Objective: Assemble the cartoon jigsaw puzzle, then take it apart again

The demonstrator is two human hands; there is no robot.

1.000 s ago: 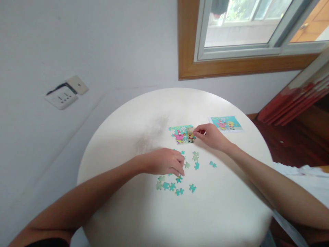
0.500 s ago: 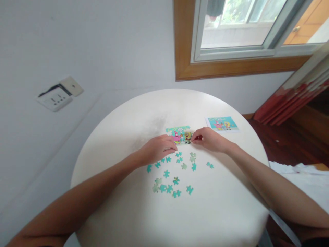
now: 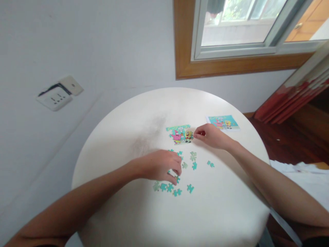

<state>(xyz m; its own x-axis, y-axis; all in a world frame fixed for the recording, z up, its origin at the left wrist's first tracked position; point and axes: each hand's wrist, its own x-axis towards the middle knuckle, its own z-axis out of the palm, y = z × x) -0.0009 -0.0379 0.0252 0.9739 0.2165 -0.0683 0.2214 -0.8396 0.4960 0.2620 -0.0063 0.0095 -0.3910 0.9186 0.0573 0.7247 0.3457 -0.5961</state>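
My left hand [image 3: 162, 165] is over the loose jigsaw pieces, thumb and fingers apart around a teal piece with a yellow patch [image 3: 177, 179]. It hides some pieces beneath it. Beside the right edge of the partly joined jigsaw puzzle [image 3: 181, 134], which shows pink and yellow cartoon figures, is my right hand [image 3: 211, 136]. Its thumb and forefinger are pinched together, and whatever lies between them is too small to make out. Loose teal pieces [image 3: 170, 187] and pale green ones [image 3: 193, 156] lie nearer to me.
A picture card [image 3: 224, 121] with the same cartoon scene lies behind my right hand. The round white table [image 3: 218, 202] stands against a wall with a socket [image 3: 55, 97] and a wood-framed window [image 3: 244, 65]. White papers [image 3: 298, 176] are at the right.
My left hand has left the joined puzzle and come nearer to me over the loose pieces, its fingers opening. My right hand has shifted slightly right, off the puzzle's edge.
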